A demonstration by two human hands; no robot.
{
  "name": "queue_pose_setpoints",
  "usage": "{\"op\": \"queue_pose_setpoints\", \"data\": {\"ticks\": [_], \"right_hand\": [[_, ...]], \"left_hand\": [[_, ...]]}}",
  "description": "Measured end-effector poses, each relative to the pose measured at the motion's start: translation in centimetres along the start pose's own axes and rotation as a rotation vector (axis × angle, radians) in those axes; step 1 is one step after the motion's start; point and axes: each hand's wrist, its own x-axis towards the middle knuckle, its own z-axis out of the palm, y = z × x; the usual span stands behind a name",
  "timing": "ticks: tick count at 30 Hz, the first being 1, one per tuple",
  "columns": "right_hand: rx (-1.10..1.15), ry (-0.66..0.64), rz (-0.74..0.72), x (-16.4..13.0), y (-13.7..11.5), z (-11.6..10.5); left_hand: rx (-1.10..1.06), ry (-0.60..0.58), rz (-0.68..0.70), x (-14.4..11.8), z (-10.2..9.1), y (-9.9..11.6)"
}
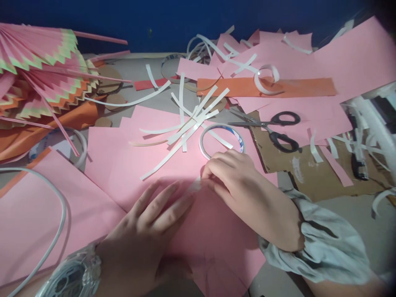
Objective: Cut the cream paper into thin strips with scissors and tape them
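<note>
My left hand (154,222) lies flat on a sheet of pink paper (114,165), fingers stretched and slightly apart. Just right of it, my right hand (238,181) is closed in a pinch at the end of a short whitish strip of tape (195,185) on the paper. Its fingertips are partly hidden. Touching or close behind the right knuckles is a roll of tape (204,142), lying on its side. Several narrow white paper strips (185,128) are heaped beyond both hands, on the same pink paper.
Black-handled scissors (278,131) lie right of the roll on brown cardboard (287,165). Pink sheets and an orange strip (297,87) are piled behind. Folded paper fans (37,62) stand at left, near another tape roll (81,148). A grey cable (62,210) curves across the left.
</note>
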Motion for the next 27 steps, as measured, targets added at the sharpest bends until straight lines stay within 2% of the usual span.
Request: {"op": "queue_pose_setpoints", "data": {"ticks": [10,20,27], "right_hand": [[0.046,0.007,-0.048,0.0,0.8,-0.4],[0.064,-0.012,-0.119,0.8,1.4,-0.6],[0.081,-0.054,-0.107,0.2,1.1,-1.4]], "left_hand": [[-0.058,-0.001,0.015,0.6,0.0,-0.2],[-0.013,-0.001,0.048,0.4,-0.3,-0.1],[0.043,-0.038,0.052,0.5,-0.1,-0.1]]}}
